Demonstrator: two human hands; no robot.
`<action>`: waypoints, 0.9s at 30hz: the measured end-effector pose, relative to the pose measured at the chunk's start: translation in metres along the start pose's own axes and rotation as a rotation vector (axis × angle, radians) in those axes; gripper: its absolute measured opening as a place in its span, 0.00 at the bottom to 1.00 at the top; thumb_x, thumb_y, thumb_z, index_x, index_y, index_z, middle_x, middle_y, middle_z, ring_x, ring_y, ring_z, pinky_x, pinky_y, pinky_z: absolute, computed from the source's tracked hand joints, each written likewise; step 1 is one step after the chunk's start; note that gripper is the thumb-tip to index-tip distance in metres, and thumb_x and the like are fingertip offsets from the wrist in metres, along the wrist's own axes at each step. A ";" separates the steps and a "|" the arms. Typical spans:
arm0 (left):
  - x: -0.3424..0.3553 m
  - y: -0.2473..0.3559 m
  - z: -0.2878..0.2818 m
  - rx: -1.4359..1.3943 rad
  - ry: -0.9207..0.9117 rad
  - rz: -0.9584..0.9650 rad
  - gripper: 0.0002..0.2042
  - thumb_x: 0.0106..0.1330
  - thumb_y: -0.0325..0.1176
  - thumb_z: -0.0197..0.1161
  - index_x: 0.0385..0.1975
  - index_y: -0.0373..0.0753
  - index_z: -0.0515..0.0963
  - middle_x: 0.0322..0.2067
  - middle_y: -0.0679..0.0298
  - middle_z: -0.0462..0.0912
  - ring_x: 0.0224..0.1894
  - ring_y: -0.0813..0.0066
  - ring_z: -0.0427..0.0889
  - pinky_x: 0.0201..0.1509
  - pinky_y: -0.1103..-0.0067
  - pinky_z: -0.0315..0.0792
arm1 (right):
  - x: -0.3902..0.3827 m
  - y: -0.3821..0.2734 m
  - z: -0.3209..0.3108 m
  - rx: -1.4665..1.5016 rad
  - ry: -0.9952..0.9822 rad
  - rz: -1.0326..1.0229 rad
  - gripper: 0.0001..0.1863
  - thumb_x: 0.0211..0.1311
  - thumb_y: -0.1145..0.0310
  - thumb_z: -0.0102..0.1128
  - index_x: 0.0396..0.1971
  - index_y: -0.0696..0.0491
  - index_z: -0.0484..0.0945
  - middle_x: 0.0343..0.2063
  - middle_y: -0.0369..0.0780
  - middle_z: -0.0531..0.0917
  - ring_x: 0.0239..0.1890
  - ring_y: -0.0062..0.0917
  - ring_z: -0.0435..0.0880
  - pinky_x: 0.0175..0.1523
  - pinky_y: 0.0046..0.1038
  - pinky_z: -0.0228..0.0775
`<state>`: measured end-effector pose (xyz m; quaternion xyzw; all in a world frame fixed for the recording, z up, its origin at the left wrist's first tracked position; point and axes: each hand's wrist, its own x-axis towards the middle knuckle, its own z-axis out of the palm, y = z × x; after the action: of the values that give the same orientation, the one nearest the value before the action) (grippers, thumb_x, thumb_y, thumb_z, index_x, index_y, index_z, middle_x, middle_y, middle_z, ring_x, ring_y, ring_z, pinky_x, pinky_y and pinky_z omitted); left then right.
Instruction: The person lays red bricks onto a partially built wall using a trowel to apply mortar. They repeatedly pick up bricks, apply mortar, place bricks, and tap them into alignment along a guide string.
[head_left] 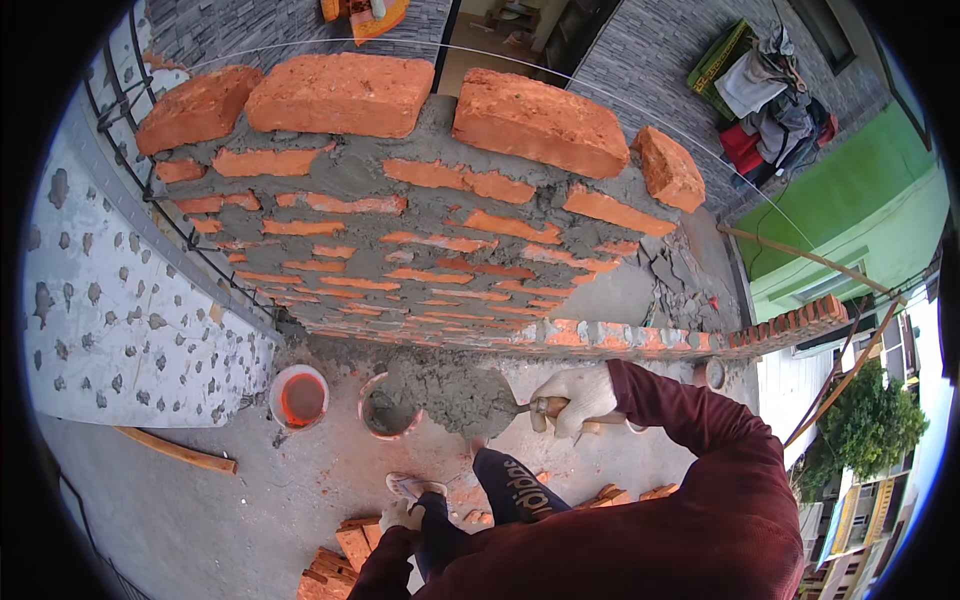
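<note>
My right hand [578, 398], in a white work glove, is closed around the handle of a trowel [524, 408]. A thick heap of wet grey mortar [455, 395] covers the trowel's blade, partly over a bucket [402, 418]. My left hand [402, 515], also gloved, hangs low beside my leg; its fingers are too small and unclear to read. In front of me rises a red brick wall [400, 240] with smeared mortar joints. Along its top lie several bricks, among them a long brick [540, 118], with a mortar-filled gap beside it.
A bucket with a reddish inside [302, 398] stands left of the mortar bucket. Loose bricks [340, 565] lie by my feet. A taut string [500, 50] runs past the wall top. At left are a speckled white panel [130, 330] and steel bars [150, 190]. A lower wall [640, 338] extends right.
</note>
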<state>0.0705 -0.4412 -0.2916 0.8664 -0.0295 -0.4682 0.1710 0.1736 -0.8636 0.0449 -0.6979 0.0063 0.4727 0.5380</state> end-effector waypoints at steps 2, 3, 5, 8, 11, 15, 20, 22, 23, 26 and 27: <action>-0.020 0.000 -0.024 -0.061 0.004 -0.012 0.32 0.67 0.58 0.61 0.64 0.40 0.76 0.64 0.48 0.76 0.69 0.47 0.72 0.71 0.60 0.68 | -0.077 -0.061 -0.012 0.117 -0.055 0.036 0.25 0.54 0.74 0.70 0.51 0.70 0.75 0.16 0.34 0.76 0.13 0.19 0.78 0.18 0.24 0.67; -0.022 -0.002 -0.038 -0.097 0.025 0.000 0.32 0.67 0.58 0.61 0.64 0.40 0.76 0.64 0.48 0.77 0.68 0.47 0.73 0.71 0.61 0.68 | -0.107 -0.069 -0.022 0.137 -0.077 -0.037 0.27 0.56 0.72 0.72 0.52 0.71 0.74 0.16 0.34 0.77 0.13 0.19 0.78 0.18 0.23 0.68; 0.022 -0.045 -0.028 -0.058 0.117 0.085 0.34 0.68 0.60 0.60 0.65 0.41 0.76 0.64 0.47 0.77 0.67 0.48 0.75 0.71 0.61 0.68 | -0.151 -0.099 -0.045 0.109 -0.074 -0.100 0.28 0.55 0.75 0.71 0.54 0.73 0.73 0.17 0.36 0.77 0.13 0.20 0.78 0.16 0.23 0.71; 0.007 -0.035 -0.057 -0.132 0.196 -0.034 0.35 0.69 0.61 0.59 0.67 0.40 0.75 0.64 0.47 0.77 0.67 0.49 0.76 0.71 0.62 0.68 | -0.210 -0.138 -0.086 -0.069 0.052 -0.153 0.27 0.53 0.77 0.71 0.52 0.73 0.75 0.18 0.40 0.81 0.14 0.21 0.79 0.17 0.24 0.68; 0.004 -0.017 -0.056 -0.216 0.262 -0.084 0.35 0.68 0.61 0.60 0.66 0.39 0.75 0.63 0.46 0.78 0.67 0.49 0.76 0.71 0.61 0.67 | -0.270 -0.152 -0.135 0.018 0.110 -0.155 0.24 0.53 0.79 0.67 0.48 0.77 0.72 0.16 0.45 0.79 0.11 0.28 0.80 0.12 0.29 0.73; 0.010 0.001 0.000 -0.365 0.338 -0.163 0.35 0.66 0.61 0.61 0.63 0.37 0.78 0.60 0.43 0.80 0.64 0.46 0.78 0.68 0.62 0.71 | -0.303 -0.193 -0.202 -0.042 0.137 -0.166 0.26 0.56 0.78 0.67 0.48 0.79 0.66 0.14 0.47 0.79 0.13 0.33 0.83 0.14 0.32 0.78; -0.014 0.087 0.021 -0.452 0.315 -0.154 0.35 0.65 0.59 0.63 0.62 0.36 0.78 0.58 0.43 0.81 0.62 0.47 0.80 0.68 0.63 0.71 | -0.317 -0.210 -0.242 -0.320 0.445 -0.059 0.18 0.48 0.79 0.62 0.40 0.71 0.73 0.14 0.43 0.78 0.10 0.27 0.79 0.12 0.29 0.74; -0.027 0.090 0.030 -0.488 0.351 -0.229 0.35 0.65 0.58 0.63 0.62 0.35 0.78 0.58 0.42 0.82 0.62 0.47 0.80 0.68 0.63 0.72 | -0.298 -0.209 -0.244 -0.521 0.531 -0.015 0.14 0.49 0.77 0.61 0.37 0.67 0.75 0.16 0.42 0.78 0.11 0.25 0.79 0.12 0.28 0.73; -0.028 0.089 0.038 -0.508 0.364 -0.268 0.35 0.65 0.58 0.63 0.62 0.35 0.78 0.58 0.42 0.82 0.62 0.47 0.80 0.68 0.63 0.72 | -0.286 -0.209 -0.239 -0.652 0.573 0.024 0.12 0.50 0.75 0.61 0.34 0.64 0.76 0.17 0.41 0.78 0.12 0.25 0.79 0.13 0.29 0.73; -0.024 0.085 0.044 -0.544 0.388 -0.265 0.36 0.65 0.57 0.63 0.64 0.33 0.76 0.58 0.41 0.81 0.63 0.48 0.80 0.69 0.63 0.71 | -0.254 -0.188 -0.232 -1.512 0.701 0.005 0.10 0.58 0.68 0.61 0.37 0.56 0.81 0.26 0.52 0.84 0.29 0.45 0.87 0.34 0.41 0.81; -0.022 0.084 0.045 -0.569 0.400 -0.254 0.36 0.65 0.57 0.63 0.64 0.33 0.76 0.58 0.42 0.81 0.63 0.49 0.80 0.69 0.63 0.70 | -0.250 -0.183 -0.225 -1.495 0.767 0.008 0.11 0.59 0.68 0.61 0.40 0.58 0.80 0.27 0.54 0.84 0.33 0.48 0.87 0.37 0.42 0.81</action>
<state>0.0305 -0.5274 -0.2690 0.8553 0.2435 -0.2967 0.3480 0.2771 -1.0822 0.3426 -0.9829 -0.1236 0.0842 -0.1074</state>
